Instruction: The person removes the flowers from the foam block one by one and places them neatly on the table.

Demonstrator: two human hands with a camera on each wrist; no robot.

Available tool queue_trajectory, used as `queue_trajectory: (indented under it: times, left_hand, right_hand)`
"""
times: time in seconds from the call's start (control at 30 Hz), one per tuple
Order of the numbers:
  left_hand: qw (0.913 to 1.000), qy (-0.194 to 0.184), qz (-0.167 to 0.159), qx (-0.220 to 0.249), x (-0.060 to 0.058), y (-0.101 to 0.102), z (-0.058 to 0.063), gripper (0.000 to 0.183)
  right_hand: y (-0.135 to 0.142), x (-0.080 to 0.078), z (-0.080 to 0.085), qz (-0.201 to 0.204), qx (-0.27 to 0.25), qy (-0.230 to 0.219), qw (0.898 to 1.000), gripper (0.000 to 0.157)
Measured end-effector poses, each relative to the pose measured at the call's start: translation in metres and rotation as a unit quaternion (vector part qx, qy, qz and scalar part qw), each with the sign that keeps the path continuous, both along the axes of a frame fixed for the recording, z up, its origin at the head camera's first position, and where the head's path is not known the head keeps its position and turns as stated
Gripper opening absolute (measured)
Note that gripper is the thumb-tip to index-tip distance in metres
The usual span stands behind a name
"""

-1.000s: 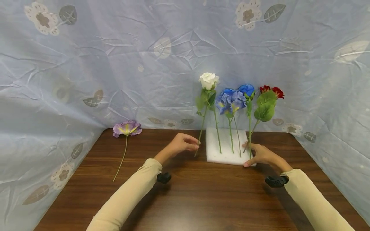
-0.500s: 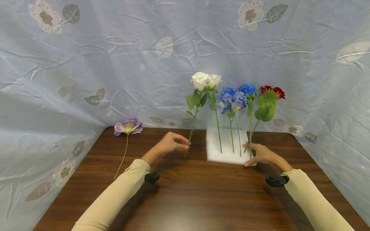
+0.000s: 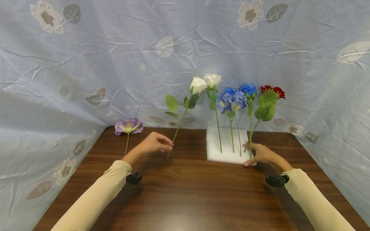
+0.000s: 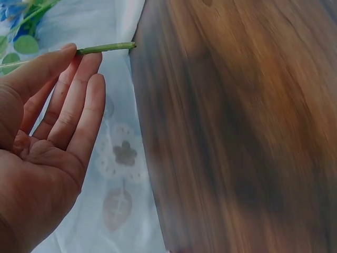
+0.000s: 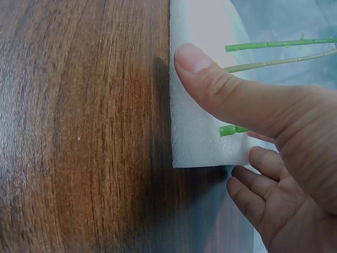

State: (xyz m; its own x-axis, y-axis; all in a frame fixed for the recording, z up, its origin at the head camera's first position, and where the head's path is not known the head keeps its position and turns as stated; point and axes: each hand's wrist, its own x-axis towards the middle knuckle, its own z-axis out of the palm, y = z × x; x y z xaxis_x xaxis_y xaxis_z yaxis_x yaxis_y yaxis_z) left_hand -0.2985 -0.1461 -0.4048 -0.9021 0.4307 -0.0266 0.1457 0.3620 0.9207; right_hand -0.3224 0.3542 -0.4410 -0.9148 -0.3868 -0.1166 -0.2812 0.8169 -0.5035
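Between thumb and fingertips, my left hand (image 3: 156, 144) pinches the lower stem of a white rose (image 3: 198, 86), which leans right, up off the table. The stem's cut end (image 4: 113, 47) pokes past the fingertips in the left wrist view. My right hand (image 3: 263, 155) grips the right front corner of a white foam block (image 3: 214, 156), thumb (image 5: 210, 74) over it and fingers at its side. Standing in the foam are another white rose (image 3: 212, 81), ruffled blue flowers (image 3: 231, 102), a blue rose (image 3: 247, 89) and a stem with red blooms (image 3: 278, 93).
A purple flower (image 3: 128, 127) lies at the back left of the brown wooden table (image 3: 185, 192), its lower stem hidden behind my left arm. A pale blue patterned cloth (image 3: 144, 48) hangs along the back and both sides.
My left hand has carried the white rose leftward, away from the foam block, and the rose now leans more to the right. My right hand has stayed at the foam block.
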Motion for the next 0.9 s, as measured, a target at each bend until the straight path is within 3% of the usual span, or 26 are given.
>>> queue_trajectory:
  times: [0.27,0.67,0.9]
  left_hand:
    - [0.9996,0.009,-0.019,-0.017,0.004,-0.033,-0.002,0.026]
    - [0.9986,-0.045,0.017,-0.020,0.012,-0.077,-0.001,0.034]
    - [0.9969,-0.053,0.021,-0.054,0.017,-0.101,-0.001,0.036]
  right_hand:
    - [0.000,0.000,0.000,-0.003,-0.002,-0.008,1.000,0.100]
    - [0.000,0.000,0.001,0.007,0.001,0.001,1.000,0.100]
    - [0.000,0.000,0.001,0.008,0.006,0.000,1.000,0.101]
